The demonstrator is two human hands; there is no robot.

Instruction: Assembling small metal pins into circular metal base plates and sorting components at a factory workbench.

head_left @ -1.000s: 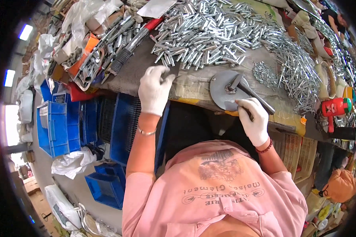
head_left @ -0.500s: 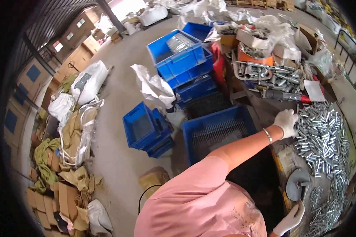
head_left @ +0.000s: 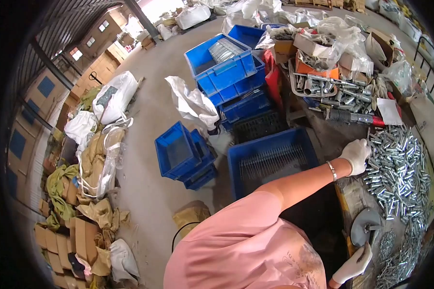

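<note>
My left hand [head_left: 356,157], in a white glove, reaches to the near edge of a heap of short shiny metal sleeves [head_left: 395,178]. Its fingers are curled together, and whatever they may grip is hidden. Lower down, my right hand [head_left: 354,266], also gloved, is beside a round grey metal disc [head_left: 364,227] with a short post on it. The right fingers are pinched at a small dark piece by the disc's lower edge; its kind cannot be made out. A heap of long thin metal bolts [head_left: 401,260] lies to the right of that hand.
A blue crate [head_left: 234,176] holding rows of thin metal rods stands left of the bench. Blue crates [head_left: 222,72] are stacked behind it, with smaller blue bins [head_left: 176,154] further left. Larger metal tubes [head_left: 345,94] and a red-and-grey tool [head_left: 354,117] lie beyond the sleeves.
My left hand has shifted slightly at the sleeve heap, its fingers drawn closer together. The right hand stays by the disc. The whole view has moved a little.
</note>
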